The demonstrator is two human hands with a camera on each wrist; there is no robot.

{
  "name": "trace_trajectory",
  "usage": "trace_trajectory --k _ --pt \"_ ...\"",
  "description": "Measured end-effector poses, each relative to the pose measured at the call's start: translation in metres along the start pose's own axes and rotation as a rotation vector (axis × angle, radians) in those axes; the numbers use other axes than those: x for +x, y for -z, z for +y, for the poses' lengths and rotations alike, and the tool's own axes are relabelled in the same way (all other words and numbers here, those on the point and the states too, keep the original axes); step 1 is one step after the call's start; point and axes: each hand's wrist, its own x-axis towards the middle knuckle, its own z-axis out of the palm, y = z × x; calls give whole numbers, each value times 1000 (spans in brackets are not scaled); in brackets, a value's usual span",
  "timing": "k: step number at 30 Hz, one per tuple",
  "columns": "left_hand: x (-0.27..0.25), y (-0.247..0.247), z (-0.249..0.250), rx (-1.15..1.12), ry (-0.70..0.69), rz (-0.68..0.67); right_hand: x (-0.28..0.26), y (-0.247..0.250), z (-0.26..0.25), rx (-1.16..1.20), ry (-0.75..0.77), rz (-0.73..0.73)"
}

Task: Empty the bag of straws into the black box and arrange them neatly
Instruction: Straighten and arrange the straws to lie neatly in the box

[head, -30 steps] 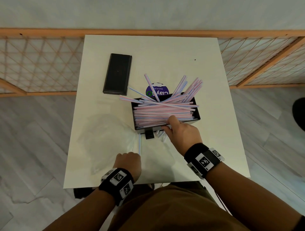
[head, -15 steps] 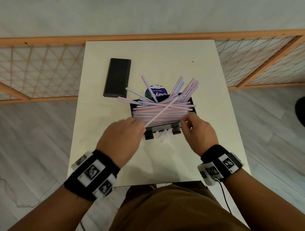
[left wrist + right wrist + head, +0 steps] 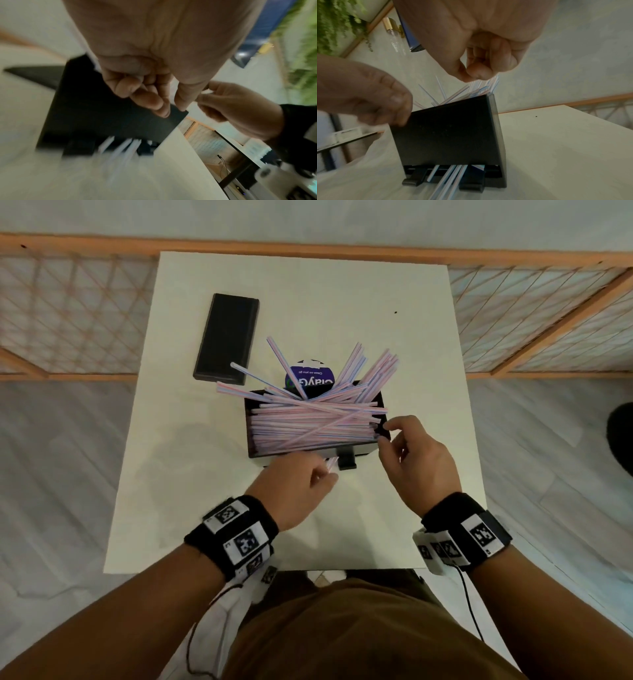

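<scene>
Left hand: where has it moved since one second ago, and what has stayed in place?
The left hand went from the table's near edge up to the black box's front, beside straws poking out below. The right hand shifted from the front to its right end. Box, straw pile and black lid stayed.

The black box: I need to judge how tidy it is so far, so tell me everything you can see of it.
The black box is a matte, plastic-looking, open-topped rectangular dispenser standing upright near the middle of the white table. It is heaped with pink-and-blue striped straws: most lie lengthwise, while others cross on top or fan out past the far rim. In the right wrist view, a few straws poke out of a slot at its base between two black feet. The right hand is at its right end and the left hand at its front.
</scene>
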Motion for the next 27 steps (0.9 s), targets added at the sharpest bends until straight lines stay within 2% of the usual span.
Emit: trace_trajectory --k 2,3,5,8,16,22,27 --pt "5 -32 -7 -66 200 -128 9 1 2 -38 63 -35" --pt "10 -48 -13 -109 313 -151 14 0 3 -56 91 -58" --pt "20 -76 -20 -251 530 -84 21 -2 6 -91 134 -115" --pt "30 -104 -14 -505 714 110 25 -9 10 -141 174 -193" --pt "54 -121 -7 -582 773 290 28 -13 17 -85 222 -269" --pt "65 -135 -10 -562 784 252 31 -14 21 -50 222 -318" --pt "76 -135 -17 -464 695 241 34 -13 24 -33 250 -374"
